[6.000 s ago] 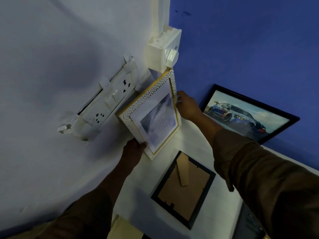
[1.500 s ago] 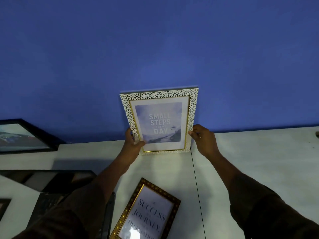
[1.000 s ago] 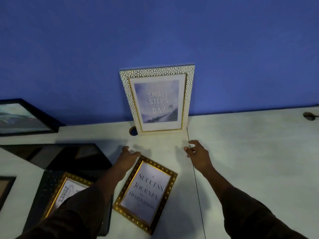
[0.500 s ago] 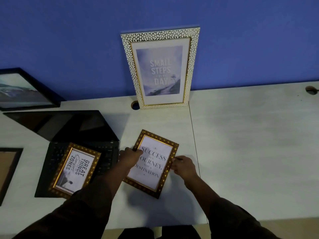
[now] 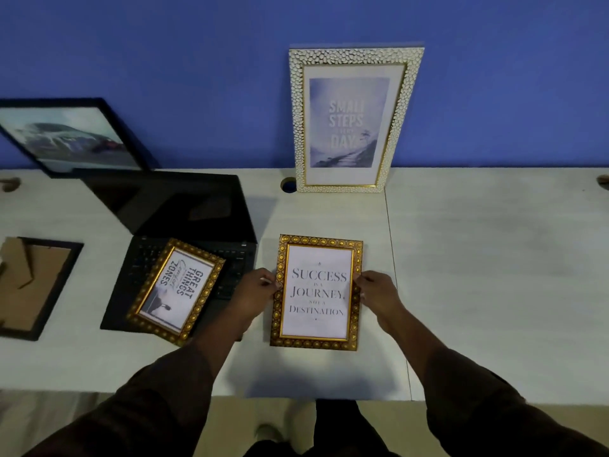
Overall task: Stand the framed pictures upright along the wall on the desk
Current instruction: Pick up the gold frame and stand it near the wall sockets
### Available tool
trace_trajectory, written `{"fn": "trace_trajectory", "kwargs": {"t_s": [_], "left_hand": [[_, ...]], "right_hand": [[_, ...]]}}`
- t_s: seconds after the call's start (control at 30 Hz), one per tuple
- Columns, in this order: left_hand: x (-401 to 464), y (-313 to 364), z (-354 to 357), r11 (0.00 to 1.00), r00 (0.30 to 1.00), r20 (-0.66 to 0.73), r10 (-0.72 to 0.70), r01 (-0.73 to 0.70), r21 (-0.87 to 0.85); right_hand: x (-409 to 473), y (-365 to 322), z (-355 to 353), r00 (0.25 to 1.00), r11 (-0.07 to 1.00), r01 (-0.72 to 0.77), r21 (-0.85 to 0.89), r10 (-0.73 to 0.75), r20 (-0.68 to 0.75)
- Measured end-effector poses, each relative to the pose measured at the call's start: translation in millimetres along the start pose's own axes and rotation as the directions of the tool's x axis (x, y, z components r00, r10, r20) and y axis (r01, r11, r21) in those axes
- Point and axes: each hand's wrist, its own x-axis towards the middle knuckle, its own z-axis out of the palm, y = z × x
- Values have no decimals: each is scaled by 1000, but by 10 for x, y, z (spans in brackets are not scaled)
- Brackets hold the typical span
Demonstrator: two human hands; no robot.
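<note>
head view, looking down, facing wall (image 5: 164,44)

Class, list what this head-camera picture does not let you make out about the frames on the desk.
- Black-backed frame: lies face down, cut by the left edge; its picture is hidden.
- Car picture: blurred, cut by the left edge.
- White frame: small middle word unreadable.
- Success frame: whether lifted or resting; both hands' fingers grip its sides.

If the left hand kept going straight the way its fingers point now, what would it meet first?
The left hand points right, its fingers already on the left edge of the gold "Success" frame. That frame comes first; the right hand grips the opposite edge beyond it.
</note>
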Motion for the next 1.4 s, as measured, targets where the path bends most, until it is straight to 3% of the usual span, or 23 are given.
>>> {"fn": "trace_trajectory", "kwargs": {"t_s": [0.37, 0.77, 1.17, 1.4], "left_hand": [[-1055, -736, -1324, 956, 967, -204, 153, -197, -217], [-2126, -1301, -2933, 894, 845, -500, 190, -359, -266], [-1956, -1603, -4309, 890, 758, -633, 156, -386, -243], [-1486, -1623, -5094, 917, 760, -641, 111, -327, -229]], "right_hand": [[-1164, -545, 1109, 943, 935, 328, -134, -316, 104], [-2247, -1298, 2661, 771, 782, 609, -131, -544, 332], [-2354, -2109, 4090, 660, 675, 723, -147, -611, 437], [-2074, -2658, 4965, 621, 665, 741, -87, -631, 465]]}}
